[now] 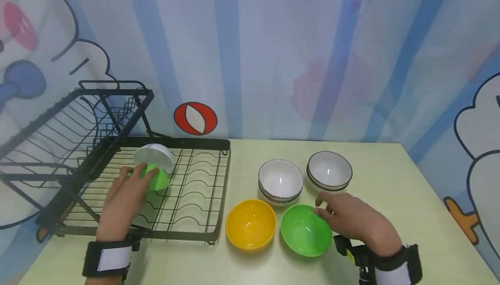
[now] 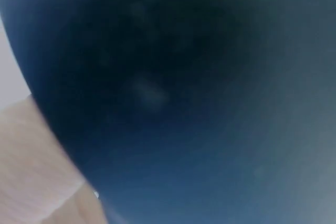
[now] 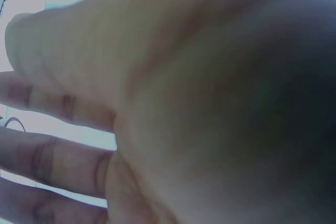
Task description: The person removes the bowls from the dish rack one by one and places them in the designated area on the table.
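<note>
In the head view my left hand (image 1: 126, 191) grips a small green bowl (image 1: 159, 181), tilted on its side in the lower level of the black dish rack (image 1: 222, 189). A white bowl (image 1: 154, 155) leans in the rack just behind it. My right hand (image 1: 351, 215) hovers at the right rim of another green bowl (image 1: 306, 233) on the table, holding nothing. The right wrist view has its fingers (image 3: 68, 166) loosely extended with gaps between them. Dark blur covers most of the left wrist view, with some skin at its lower left.
Left of the upright green bowl stands a yellow bowl (image 1: 251, 226). Behind them are two stacks of white bowls, one near the middle (image 1: 280, 180) and one farther right (image 1: 330, 170). The rack's upper tier (image 1: 50, 135) rises at the left, before a printed cloth backdrop (image 1: 265, 59).
</note>
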Demonstrator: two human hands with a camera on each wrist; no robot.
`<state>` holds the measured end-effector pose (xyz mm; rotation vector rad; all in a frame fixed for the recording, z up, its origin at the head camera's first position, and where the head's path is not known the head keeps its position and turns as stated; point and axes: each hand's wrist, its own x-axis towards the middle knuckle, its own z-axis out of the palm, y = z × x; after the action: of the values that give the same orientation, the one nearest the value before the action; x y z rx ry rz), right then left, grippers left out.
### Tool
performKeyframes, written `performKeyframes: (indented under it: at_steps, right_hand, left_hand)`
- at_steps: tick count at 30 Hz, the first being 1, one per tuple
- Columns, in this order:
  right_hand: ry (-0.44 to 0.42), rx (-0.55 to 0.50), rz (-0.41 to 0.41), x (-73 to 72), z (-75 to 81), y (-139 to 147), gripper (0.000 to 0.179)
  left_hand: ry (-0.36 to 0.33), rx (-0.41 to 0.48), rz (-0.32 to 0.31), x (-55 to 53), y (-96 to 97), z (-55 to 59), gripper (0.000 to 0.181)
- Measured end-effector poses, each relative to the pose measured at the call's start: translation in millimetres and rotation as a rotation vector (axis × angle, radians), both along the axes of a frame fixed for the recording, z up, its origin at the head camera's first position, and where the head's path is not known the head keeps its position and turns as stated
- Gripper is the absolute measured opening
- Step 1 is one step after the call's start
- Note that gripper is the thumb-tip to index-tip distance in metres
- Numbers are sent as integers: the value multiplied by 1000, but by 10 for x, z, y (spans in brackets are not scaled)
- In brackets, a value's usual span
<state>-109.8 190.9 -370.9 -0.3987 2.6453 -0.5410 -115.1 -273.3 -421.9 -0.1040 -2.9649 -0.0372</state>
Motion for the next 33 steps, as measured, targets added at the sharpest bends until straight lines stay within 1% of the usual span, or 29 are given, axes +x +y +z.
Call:
performKeyframes:
  at_steps: [4,9,15,20,22,26,28,30,33]
  right_hand:
    - [-7,6,-4,-4,10,2,28]
    - [-4,6,-4,0,17,1,28]
    - [-7,4,-6,0,14,1,29]
    - [-6,1,-5,7,1,-3,29]
    - [-6,1,-4,9,-3,-8,29]
    - [-2,4,-3,15,-5,-16,30]
    - [2,5,1,16,-4,-18,30]
    - [8,7,5,16,-1,-18,30]
    - [20,7,10,13,7,-19,30]
  left_hand:
    - [0,9,5,-1,17,7,62]
    - [-4,24,-3,3,12,22,65]
    - [26,11,-40,-3,1,33,72]
    - [62,-26,-85,5,7,59,78]
    - [65,-34,-96,9,12,72,79]
    - [49,-16,-102,25,25,96,80]
    - [52,-11,-108,34,35,111,80]
    - [70,-16,-124,43,49,130,81]
    - [121,-40,-161,50,74,164,83]
